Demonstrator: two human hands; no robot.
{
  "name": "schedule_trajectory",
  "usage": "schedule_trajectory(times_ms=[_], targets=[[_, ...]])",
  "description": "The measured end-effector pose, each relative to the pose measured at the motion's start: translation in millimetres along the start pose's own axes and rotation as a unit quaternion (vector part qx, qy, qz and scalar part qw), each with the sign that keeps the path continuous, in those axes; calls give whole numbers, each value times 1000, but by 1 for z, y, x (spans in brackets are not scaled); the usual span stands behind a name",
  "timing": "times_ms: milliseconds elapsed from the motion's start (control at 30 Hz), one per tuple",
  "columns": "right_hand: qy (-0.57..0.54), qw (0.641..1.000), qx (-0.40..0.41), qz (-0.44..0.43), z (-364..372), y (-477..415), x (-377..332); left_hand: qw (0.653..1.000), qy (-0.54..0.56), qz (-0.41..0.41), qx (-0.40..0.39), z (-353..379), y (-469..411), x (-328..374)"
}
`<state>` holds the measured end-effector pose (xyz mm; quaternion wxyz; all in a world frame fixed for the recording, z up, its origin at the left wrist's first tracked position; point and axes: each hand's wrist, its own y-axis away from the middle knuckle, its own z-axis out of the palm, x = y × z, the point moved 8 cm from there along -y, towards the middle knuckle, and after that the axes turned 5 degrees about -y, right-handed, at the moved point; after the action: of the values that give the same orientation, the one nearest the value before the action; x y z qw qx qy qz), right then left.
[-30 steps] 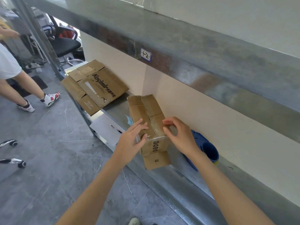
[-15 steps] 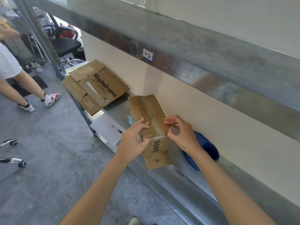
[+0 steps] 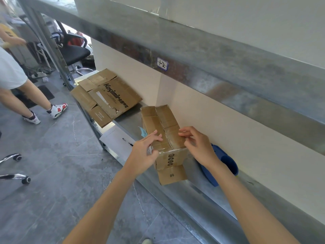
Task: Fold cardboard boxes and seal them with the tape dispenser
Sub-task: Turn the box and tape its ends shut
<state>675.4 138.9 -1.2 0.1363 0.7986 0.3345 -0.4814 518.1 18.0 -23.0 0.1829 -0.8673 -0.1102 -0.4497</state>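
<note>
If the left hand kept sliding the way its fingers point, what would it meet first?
The left hand points right across the small box top, so it would likely cross the taped seam and meet the right hand fingertips on the far flap; depth looks shared.

Both bare forearms reach forward and up from the lower edge of the view, converging. The left hand [image 3: 145, 153] lies palm down, fingers extended and close together, thumb tucked below. The right hand [image 3: 197, 145] is arched at the wrist, its fingers [image 3: 184, 132] curled and bunched, tips pointing toward the left hand.
</note>
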Motion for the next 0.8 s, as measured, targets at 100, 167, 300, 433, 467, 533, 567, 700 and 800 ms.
schedule_trajectory(times_ms=[100, 167, 300, 433, 467, 533, 567, 700, 800], targets=[[12, 999, -35, 0, 0, 2, 3, 1000, -10, 15, 4, 0, -1, -3], [26, 999, -37, -7, -1, 2, 4, 999, -15, 27, 15, 1, -2, -4], [17, 999, -13, -26, -1, 2, 1, 996, -56, 64, 42, 1, 4, -1], [-9, 1000, 2, -29, 1, 4, 0, 991, -68, 84, 73, 1, 8, -1], [-15, 999, 4, -30, 2, 4, 0, 992, -63, 83, 75, 2, 8, -2], [-24, 999, 12, -36, 2, 6, 0, 993, -43, 74, 81, 1, 9, -2], [-32, 999, 16, -38, 2, 6, 0, 994, -29, 68, 83, 1, 9, -3], [-49, 998, 21, -20, 3, 5, 0, 996, 4, 29, 80, 2, 7, -6], [-37, 998, -33, 26, 5, 3, 9, 1000, 6, 3, 22, 7, 3, -6]])
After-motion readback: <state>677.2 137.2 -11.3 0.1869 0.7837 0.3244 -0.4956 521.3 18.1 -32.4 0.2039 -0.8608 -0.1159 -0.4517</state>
